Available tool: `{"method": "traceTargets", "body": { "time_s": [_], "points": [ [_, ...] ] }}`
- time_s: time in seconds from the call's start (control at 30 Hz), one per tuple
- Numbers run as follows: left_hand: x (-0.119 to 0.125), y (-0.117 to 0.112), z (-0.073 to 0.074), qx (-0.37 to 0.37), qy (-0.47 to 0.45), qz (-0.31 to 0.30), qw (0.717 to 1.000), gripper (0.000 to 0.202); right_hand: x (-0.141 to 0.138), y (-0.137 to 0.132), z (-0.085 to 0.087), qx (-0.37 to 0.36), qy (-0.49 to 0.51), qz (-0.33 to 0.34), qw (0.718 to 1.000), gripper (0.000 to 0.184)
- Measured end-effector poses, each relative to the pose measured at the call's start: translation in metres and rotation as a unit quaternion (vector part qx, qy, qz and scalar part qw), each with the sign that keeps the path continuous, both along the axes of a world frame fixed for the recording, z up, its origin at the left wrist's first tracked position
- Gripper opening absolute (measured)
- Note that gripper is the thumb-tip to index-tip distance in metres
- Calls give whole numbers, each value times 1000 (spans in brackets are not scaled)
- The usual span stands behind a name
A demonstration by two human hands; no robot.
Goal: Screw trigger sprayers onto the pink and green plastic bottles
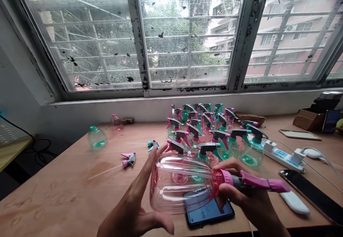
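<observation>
A clear pink spray bottle lies sideways in the air in front of me, its base to the left. My right hand grips it at the neck, fingers and thumb around the pink collar. The pink and dark grey trigger head points right, past that hand. My left hand is spread beside the bottle's base, fingers above and thumb below. Whether it touches the plastic I cannot tell. Beneath the bottle, partly hidden, a lit phone lies on the wooden table.
Several pink and green spray bottles stand grouped behind. Loose trigger heads lie to the left, near a headless green bottle and a small pink bottle. On the right are a power strip, a dark phone and a white mouse-like object.
</observation>
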State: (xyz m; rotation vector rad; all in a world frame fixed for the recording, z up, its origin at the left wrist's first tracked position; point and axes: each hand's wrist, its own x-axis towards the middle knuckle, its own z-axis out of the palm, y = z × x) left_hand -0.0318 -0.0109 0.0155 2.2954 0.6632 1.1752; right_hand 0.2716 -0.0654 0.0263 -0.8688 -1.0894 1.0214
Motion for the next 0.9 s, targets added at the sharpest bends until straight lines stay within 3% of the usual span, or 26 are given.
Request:
{"method": "traceTargets", "body": {
  "time_s": [0.2,0.43,0.6,0.7,0.8,0.83,0.9],
  "points": [
    [4,-6,2,36,13,0,999,101,6,5,-9,5,12,26,1000,44],
    [2,-3,3,-28,8,-13,999,126,4,2,-5,-2,-5,2,1000,44],
    [2,-3,5,10,12,-10,1000,94,2,2,-1,-15,19,20,1000,48],
    [3,-2,1,14,0,-10,1000,105,0,2,-1,-19,22,39,999,47],
    [4,-2,-1,-12,-3,-3,1000,143,-1,3,-1,-29,12,55,998,48],
    [4,-2,0,-20,-3,-2,1000,148,-1,4,-2,-33,10,59,998,48],
    [5,-1,3,-36,5,3,999,139,0,6,-3,-40,13,69,997,49]
  ]
}}
